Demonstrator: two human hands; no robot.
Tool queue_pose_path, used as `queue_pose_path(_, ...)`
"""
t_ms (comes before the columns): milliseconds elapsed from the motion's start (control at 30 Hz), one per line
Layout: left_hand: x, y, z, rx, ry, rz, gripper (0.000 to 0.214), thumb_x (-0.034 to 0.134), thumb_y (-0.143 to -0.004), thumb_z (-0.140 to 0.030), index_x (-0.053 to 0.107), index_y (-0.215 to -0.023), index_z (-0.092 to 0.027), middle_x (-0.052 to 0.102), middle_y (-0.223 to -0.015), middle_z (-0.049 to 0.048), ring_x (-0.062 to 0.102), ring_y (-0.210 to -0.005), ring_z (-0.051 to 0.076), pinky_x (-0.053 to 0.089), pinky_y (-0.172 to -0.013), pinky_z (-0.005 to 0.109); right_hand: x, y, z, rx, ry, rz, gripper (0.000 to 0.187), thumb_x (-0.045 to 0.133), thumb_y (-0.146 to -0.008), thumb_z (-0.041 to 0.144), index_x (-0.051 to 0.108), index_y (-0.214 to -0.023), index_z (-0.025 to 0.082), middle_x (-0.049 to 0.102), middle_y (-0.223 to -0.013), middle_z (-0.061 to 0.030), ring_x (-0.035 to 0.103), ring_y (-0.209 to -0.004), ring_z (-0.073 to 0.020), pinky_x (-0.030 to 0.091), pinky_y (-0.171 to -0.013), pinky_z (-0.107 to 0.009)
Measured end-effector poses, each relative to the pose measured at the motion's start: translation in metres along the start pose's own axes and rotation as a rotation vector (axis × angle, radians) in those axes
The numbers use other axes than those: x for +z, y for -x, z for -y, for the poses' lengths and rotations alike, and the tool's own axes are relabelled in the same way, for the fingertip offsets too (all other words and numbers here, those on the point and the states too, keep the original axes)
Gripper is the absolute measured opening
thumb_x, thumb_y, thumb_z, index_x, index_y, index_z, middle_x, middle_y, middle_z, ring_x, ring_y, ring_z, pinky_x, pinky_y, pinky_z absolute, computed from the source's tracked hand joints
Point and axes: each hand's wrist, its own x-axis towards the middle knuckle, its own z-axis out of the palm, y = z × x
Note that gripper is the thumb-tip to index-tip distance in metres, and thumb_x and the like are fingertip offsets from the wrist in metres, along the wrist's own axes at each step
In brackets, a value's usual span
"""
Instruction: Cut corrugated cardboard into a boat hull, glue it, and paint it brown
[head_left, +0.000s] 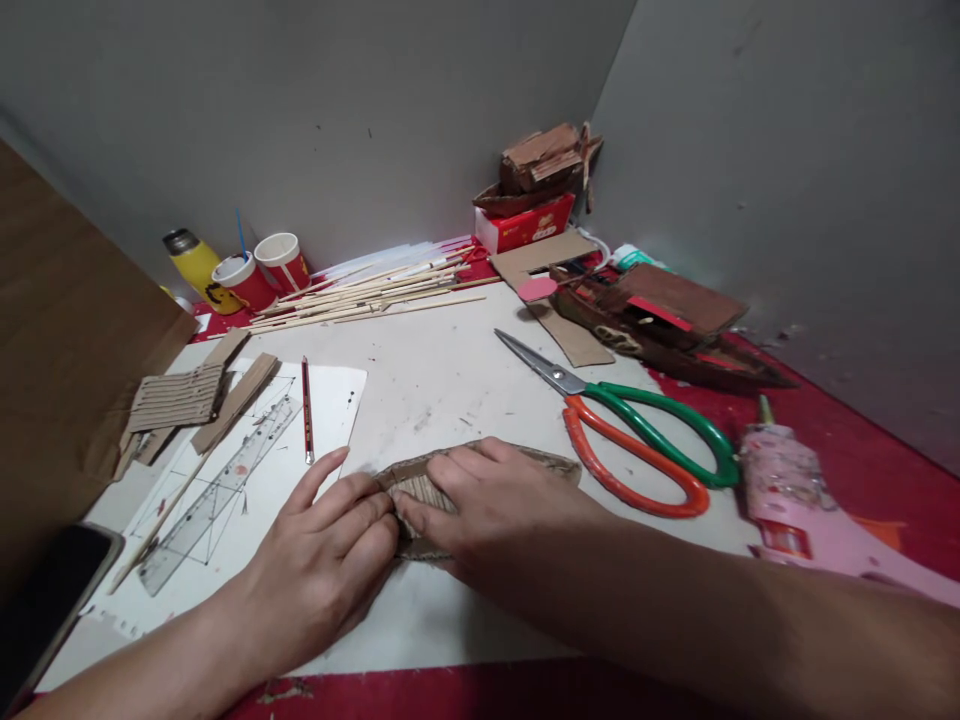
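Note:
On the white board before me lies a small cardboard boat hull (420,460), with a ribbed, corrugated piece (426,493) set inside it. The fingers of my left hand (330,555) curl round the hull's left end, its thumb sticking out upward. Reaching across from the right, my right hand (495,500) grips the hull near its middle, with thumb and fingers on the ribbed piece. Much of the hull's right half is hidden under that hand. Scissors (581,385) with one green and one orange handle lie to the right, blades apart.
A pink glue gun (806,500) lies at right, behind it a brown model boat (675,320). Another model boat (540,165) sits on a red box (525,225). Wooden sticks (375,290) are at the back. Left are a ruler (217,495), pencil (307,410), cardboard strips (240,400) and phone (56,600).

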Motion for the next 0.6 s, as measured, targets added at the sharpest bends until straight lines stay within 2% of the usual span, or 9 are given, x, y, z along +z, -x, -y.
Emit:
queue_pose_path(167, 0.002, -0.001, 0.001, -0.003, 0.037, 0.053, 0.015, 0.055, -0.085, -0.007, 0.065, -0.094, -0.014, 0.074, -0.093, 0.0044, 0.060, -0.102, 0.021, 0.023, -0.117, 0.047, -0.004, -0.004, 0.003, -0.021, 0.019, 0.013, 0.020, 0.058, -0.086, 0.022, 0.063, -0.105, 0.018, 0.063, -0.083, -0.0082, 0.055, -0.076, -0.0228, 0.029, -0.066, -0.036)
queue_pose_path(300, 0.003, 0.002, 0.002, -0.008, 0.040, 0.060, 0.014, 0.056, -0.085, -0.009, 0.064, -0.095, -0.016, 0.074, -0.094, 0.0041, 0.060, -0.101, 0.023, 0.022, -0.116, 0.048, -0.003, -0.003, 0.004, -0.023, 0.025, 0.047, 0.018, 0.052, -0.090, 0.018, 0.062, -0.105, 0.017, 0.061, -0.082, -0.0079, 0.054, -0.075, -0.0219, 0.030, -0.065, -0.036)
queue_pose_path(400, -0.003, 0.005, 0.005, -0.071, 0.192, -0.022, 0.023, 0.064, -0.082, -0.016, 0.062, -0.105, -0.019, 0.073, -0.100, 0.0043, 0.059, -0.106, 0.025, 0.025, -0.115, 0.051, 0.000, -0.001, 0.002, -0.052, 0.046, 0.051, 0.024, 0.052, -0.092, 0.022, 0.060, -0.114, 0.017, 0.062, -0.087, -0.0094, 0.055, -0.077, -0.0233, 0.032, -0.065, -0.037)
queue_pose_path(467, -0.011, 0.005, 0.009, -0.229, 0.319, -0.173, 0.029, 0.065, -0.081, -0.018, 0.061, -0.110, -0.022, 0.070, -0.107, 0.0052, 0.058, -0.109, 0.025, 0.033, -0.109, 0.049, 0.001, 0.000, 0.001, -0.058, 0.036, 0.053, 0.028, 0.054, -0.091, 0.026, 0.059, -0.117, 0.018, 0.062, -0.089, -0.0097, 0.056, -0.078, -0.0236, 0.032, -0.065, -0.037)
queue_pose_path(533, -0.019, 0.002, 0.012, -0.532, 0.436, -0.273, 0.022, 0.064, -0.085, -0.021, 0.063, -0.107, -0.023, 0.069, -0.105, 0.0048, 0.061, -0.102, 0.022, 0.046, -0.096, 0.041, 0.002, 0.000, 0.002, -0.044, 0.025, 0.052, 0.029, 0.056, -0.089, 0.024, 0.061, -0.116, 0.019, 0.063, -0.089, -0.0097, 0.056, -0.077, -0.0235, 0.032, -0.065, -0.037)
queue_pose_path(600, -0.026, -0.003, 0.013, -0.839, 0.600, -0.215, 0.013, 0.061, -0.089, -0.030, 0.065, -0.099, -0.023, 0.068, -0.085, 0.0015, 0.062, -0.079, 0.017, 0.051, -0.073, 0.031, 0.004, 0.001, 0.004, -0.026, 0.020, 0.033, 0.031, 0.059, -0.086, 0.023, 0.063, -0.116, 0.019, 0.063, -0.089, -0.0102, 0.056, -0.077, -0.0238, 0.032, -0.065, -0.037)
